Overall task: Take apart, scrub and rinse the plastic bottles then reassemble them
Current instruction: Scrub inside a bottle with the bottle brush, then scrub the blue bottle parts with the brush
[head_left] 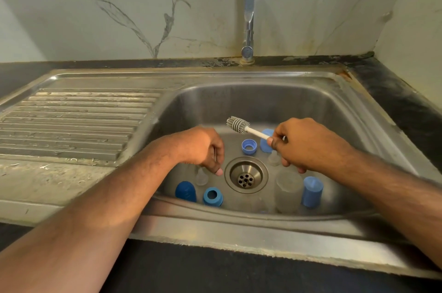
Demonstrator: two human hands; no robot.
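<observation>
Nearest, at the basin's front wall, a dark blue cap [185, 191] and a blue ring [212, 196] lie at seven o'clock of the drain [246, 175]; a clear bottle [288, 191] and a pale blue cap [312, 191] stand upright at four o'clock; the left hand [203, 148] reaches down, its grip curled beside a clear teat [201, 176], contact unclear; the right hand [302, 143] pinches the brush [246, 127], long axis pointing to ten o'clock; beyond, a blue collar [248, 146]; farthest, the tap [250, 9] above the sink [275, 98].
</observation>
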